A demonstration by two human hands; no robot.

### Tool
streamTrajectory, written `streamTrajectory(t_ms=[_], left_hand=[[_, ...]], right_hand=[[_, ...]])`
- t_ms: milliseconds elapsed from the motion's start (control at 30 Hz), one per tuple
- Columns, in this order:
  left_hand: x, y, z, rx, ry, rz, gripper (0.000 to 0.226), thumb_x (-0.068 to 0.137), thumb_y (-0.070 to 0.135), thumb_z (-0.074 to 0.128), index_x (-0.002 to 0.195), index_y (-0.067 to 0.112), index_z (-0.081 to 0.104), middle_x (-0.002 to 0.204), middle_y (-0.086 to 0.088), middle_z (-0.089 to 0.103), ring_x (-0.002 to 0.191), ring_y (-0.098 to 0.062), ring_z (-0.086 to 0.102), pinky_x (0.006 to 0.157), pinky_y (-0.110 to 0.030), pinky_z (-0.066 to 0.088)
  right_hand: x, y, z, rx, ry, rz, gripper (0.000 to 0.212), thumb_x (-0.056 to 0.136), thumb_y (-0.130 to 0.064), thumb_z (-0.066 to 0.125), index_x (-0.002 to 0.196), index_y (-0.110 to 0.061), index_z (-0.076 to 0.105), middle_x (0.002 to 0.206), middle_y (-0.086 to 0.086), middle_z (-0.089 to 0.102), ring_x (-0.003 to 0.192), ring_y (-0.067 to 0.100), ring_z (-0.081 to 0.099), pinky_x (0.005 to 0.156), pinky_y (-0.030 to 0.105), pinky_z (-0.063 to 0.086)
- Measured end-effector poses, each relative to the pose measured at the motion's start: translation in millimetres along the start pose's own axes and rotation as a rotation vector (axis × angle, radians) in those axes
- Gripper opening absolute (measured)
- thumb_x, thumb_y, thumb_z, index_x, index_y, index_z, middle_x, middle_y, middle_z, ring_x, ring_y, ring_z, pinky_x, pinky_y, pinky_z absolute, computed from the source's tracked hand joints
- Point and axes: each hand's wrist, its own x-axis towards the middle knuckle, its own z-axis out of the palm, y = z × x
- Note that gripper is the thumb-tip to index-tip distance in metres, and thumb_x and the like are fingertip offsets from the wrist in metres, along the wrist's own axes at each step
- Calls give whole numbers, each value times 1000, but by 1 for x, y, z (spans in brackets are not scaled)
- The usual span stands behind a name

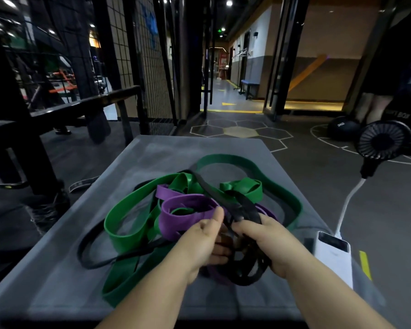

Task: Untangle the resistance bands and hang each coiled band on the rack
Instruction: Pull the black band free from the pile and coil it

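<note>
Between the two grips, at the near end of the pile, is where the black band (246,206) is getting bunched up. The left grip (207,236) has its fingers curled round a strand of it, thumb up against the purple band (183,220), and the right grip (266,236) is wrapped round a handful of black loops. My guess is both hold the same band so it can be fed out of the knot and coiled hand to hand instead of yanked. Past the fingertips the black strap runs up over the green bands (119,236), whose wide loops sprawl ahead and off to the left of the left grip. Nothing looks free or hung yet, so early days I'd say. Everything sits on a grey padded tabletop (57,281). Just right of the right grip there's a white power bank (333,255), with a cable (347,203) going up to a small fan (383,141). The room's a dim gym: hexagon floor markings (240,131) further ahead, a wire mesh wall (138,55) off left, plus a dark frame (17,96), can't tell if that's the rack
</note>
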Motion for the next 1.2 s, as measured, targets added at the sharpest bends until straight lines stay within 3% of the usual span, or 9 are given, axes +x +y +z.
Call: streamTrajectory(t_ms=[200, 333, 467, 567, 667, 800, 967, 1067, 1200], left_hand=[[12, 9, -3, -234, -108, -209, 78, 69, 76, 52, 116, 16, 68, 105, -8, 74, 100, -26, 69, 88, -39, 55], [18, 17, -6, -389, -85, -208, 36, 88, 36, 64, 86, 0, 72, 83, -14, 72, 79, -26, 68, 80, -38, 54], [36, 52, 2, -283, -16, -182, 31, 97, 16, 52, 69, 5, 62, 55, -7, 62, 46, -17, 60, 58, -27, 50], [56, 103, -1, -101, 95, -24, 31, 95, 15, 56, 66, 8, 62, 62, -8, 60, 54, -22, 56, 60, -29, 45], [70, 156, -8, -40, 144, 85, 32, 97, 15, 55, 66, 7, 59, 58, -6, 58, 54, -20, 53, 59, -28, 43], [80, 227, -16, 85, 160, 231, 29, 98, 5, 48, 69, 6, 50, 47, -3, 54, 41, -12, 49, 43, -20, 39], [64, 338, -33, 140, 280, 505, 30, 98, 3, 46, 69, 8, 51, 63, -6, 50, 56, -15, 44, 52, -21, 42], [55, 385, -38, 124, 264, 611, 24, 99, 8, 48, 76, 11, 52, 66, -3, 54, 59, -15, 48, 68, -30, 44], [52, 394, -45, 180, 183, 432, 25, 100, 17, 51, 77, 11, 58, 63, 1, 57, 52, -8, 49, 49, -19, 45]], right_hand=[[-14, 4, 11, -435, -187, -130, 17, 80, -5, 76, 95, -11, 72, 83, -2, 74, 70, 6, 67, 72, 24, 54], [-9, 7, 10, -694, -191, -110, 34, 80, -38, 78, 108, -23, 68, 102, -6, 72, 93, 7, 66, 90, 28, 51], [-8, -12, 8, -499, -103, -40, 91, 64, -90, 51, 99, -9, 71, 94, -3, 73, 89, 11, 67, 94, 38, 52], [26, -35, -1, -341, 143, 1, 104, 56, -100, 36, 99, -14, 74, 99, 2, 73, 98, 20, 66, 98, 40, 49], [71, -63, -6, -196, 176, -19, 81, 63, -93, 48, 93, -21, 68, 96, 11, 71, 92, 32, 67, 90, 48, 52], [99, -115, 0, -106, 123, -58, 26, 102, -36, 48, 98, -11, 53, 87, 9, 59, 77, 23, 59, 71, 35, 46], [129, -164, 0, -26, 95, -162, 19, 99, -36, 55, 107, -19, 52, 100, 5, 57, 93, 24, 56, 77, 39, 46], [136, -199, 4, 39, 87, -267, 15, 99, -29, 56, 105, -16, 53, 89, 5, 60, 76, 17, 58, 65, 29, 46], [137, -226, 0, -144, 288, -385, 26, 98, -38, 54, 97, -13, 56, 80, 2, 60, 70, 17, 55, 70, 35, 46]])
